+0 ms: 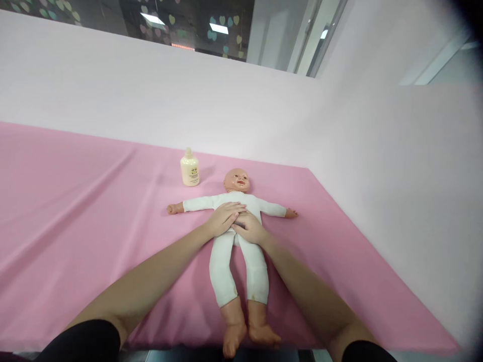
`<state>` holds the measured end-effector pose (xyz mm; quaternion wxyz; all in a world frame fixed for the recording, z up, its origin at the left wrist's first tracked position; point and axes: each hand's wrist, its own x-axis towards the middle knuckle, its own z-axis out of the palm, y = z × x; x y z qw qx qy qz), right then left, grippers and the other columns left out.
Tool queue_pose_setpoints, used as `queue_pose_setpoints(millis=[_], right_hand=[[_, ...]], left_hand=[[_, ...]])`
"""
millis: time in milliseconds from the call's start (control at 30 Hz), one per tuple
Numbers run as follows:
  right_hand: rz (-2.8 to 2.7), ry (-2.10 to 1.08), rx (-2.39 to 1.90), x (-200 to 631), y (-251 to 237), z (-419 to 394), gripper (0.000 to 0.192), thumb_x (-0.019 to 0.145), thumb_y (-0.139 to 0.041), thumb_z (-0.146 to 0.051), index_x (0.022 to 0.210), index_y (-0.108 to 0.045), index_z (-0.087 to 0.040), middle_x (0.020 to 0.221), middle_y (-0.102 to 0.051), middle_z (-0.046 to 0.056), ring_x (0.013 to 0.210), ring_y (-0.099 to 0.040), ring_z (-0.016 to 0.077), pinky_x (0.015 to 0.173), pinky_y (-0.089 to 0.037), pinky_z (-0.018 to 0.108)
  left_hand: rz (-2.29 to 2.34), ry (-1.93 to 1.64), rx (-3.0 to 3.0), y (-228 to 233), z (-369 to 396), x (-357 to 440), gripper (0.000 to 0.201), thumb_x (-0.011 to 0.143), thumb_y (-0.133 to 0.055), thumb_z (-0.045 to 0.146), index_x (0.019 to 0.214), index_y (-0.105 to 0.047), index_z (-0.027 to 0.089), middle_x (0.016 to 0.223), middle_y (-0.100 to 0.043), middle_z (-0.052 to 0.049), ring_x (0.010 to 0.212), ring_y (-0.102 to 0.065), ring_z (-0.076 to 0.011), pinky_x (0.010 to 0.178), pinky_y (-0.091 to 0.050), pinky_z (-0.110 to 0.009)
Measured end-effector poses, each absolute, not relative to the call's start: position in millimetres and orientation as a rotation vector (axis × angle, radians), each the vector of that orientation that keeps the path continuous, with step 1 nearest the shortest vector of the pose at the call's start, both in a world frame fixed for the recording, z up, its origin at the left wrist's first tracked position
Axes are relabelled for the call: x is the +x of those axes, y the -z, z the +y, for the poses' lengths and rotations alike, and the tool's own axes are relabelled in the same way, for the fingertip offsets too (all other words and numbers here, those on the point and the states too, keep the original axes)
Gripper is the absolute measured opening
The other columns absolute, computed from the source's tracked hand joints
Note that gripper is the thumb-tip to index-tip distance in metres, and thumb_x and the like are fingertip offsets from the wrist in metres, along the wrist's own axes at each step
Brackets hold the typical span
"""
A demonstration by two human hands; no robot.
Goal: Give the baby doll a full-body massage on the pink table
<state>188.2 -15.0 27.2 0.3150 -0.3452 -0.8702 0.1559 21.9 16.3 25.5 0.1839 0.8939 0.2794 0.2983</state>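
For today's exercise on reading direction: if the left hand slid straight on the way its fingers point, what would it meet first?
The left hand points across the doll's chest, so probably the doll's far sleeve; the right hand lies just below that line.

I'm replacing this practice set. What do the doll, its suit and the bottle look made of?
Doll: likely vinyl or plastic, judging by the glossy head and feet. Suit: soft white knit fabric, creased and matte. Bottle: probably cream plastic, smooth with a faint sheen.

Your arms: bare from above the elbow down to both hands, left hand [223,217], right hand [249,227]. Black short sleeves [85,342] at both upper arms. No rings, watch or gloves visible on you.
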Motion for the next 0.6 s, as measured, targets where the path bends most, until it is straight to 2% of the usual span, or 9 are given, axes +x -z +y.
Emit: queue_pose_setpoints(millis=[167, 300, 367, 467, 533, 600], right_hand=[[-2.206, -0.526, -0.945, 191.4, -31.1, -16.2, 0.029, 0.089, -0.047, -0.027, 0.071, -0.069, -0.021, 0.081, -0.073, 0.004, 0.086, -0.063, 0.0208, 0.086, -0.049, 0.036], [-2.134, -0.693, -0.935, 192.4, -39.3, -18.7, 0.035, 0.09, -0.044, -0.029, 0.07, -0.071, -0.022, 0.08, -0.073, 0.002, 0.096, -0.063, 0.0202, 0.097, -0.044, 0.037], [-2.098, -0.802, -0.951, 193.0, -40.2, -18.2, 0.037, 0.09, -0.043, -0.03, 0.065, -0.07, -0.022, 0.074, -0.072, 0.001, 0.095, -0.065, 0.0195, 0.103, -0.04, 0.038], [-2.021, -0.931, -0.969, 194.8, -37.1, -15.7, 0.041, 0.09, -0.043, -0.033, 0.055, -0.062, -0.022, 0.064, -0.07, -0.001, 0.077, -0.068, 0.0175, 0.106, -0.038, 0.04], [-1.974, -0.954, -0.97, 197.0, -34.2, -13.4, 0.045, 0.091, -0.042, -0.034, 0.049, -0.054, -0.022, 0.059, -0.067, -0.002, 0.064, -0.065, 0.015, 0.106, -0.039, 0.041], [-1.935, -0.943, -0.972, 199.6, -32.2, -11.0, 0.048, 0.091, -0.041, -0.035, 0.045, -0.047, -0.023, 0.052, -0.063, -0.003, 0.059, -0.063, 0.014, 0.106, -0.039, 0.04]], left_hand=[[0.862, -0.808, 2.497, -23.6, 17.5, 21.7, 0.049, 0.099, -0.019, 0.036, 0.131, -0.055, 0.024, 0.143, -0.051, -0.001, 0.137, -0.04, -0.0169, 0.117, -0.025, -0.042], [0.946, -0.776, 2.506, -21.7, 18.9, 22.1, 0.049, 0.099, -0.021, 0.036, 0.135, -0.051, 0.022, 0.145, -0.048, -0.003, 0.14, -0.036, -0.0177, 0.117, -0.022, -0.043], [0.988, -0.765, 2.503, -20.3, 20.0, 22.4, 0.048, 0.099, -0.023, 0.035, 0.138, -0.048, 0.022, 0.146, -0.046, -0.004, 0.141, -0.034, -0.0183, 0.118, -0.021, -0.044], [1.041, -0.751, 2.483, -18.8, 21.3, 22.7, 0.048, 0.098, -0.025, 0.035, 0.141, -0.043, 0.022, 0.148, -0.044, -0.004, 0.143, -0.03, -0.0189, 0.118, -0.02, -0.044], [1.083, -0.745, 2.469, -18.6, 21.8, 22.6, 0.049, 0.098, -0.026, 0.036, 0.142, -0.042, 0.021, 0.149, -0.042, -0.004, 0.144, -0.028, -0.0198, 0.118, -0.02, -0.045], [1.123, -0.731, 2.464, -18.8, 22.2, 22.3, 0.049, 0.098, -0.027, 0.036, 0.143, -0.041, 0.02, 0.15, -0.04, -0.004, 0.144, -0.026, -0.0208, 0.118, -0.019, -0.045]])
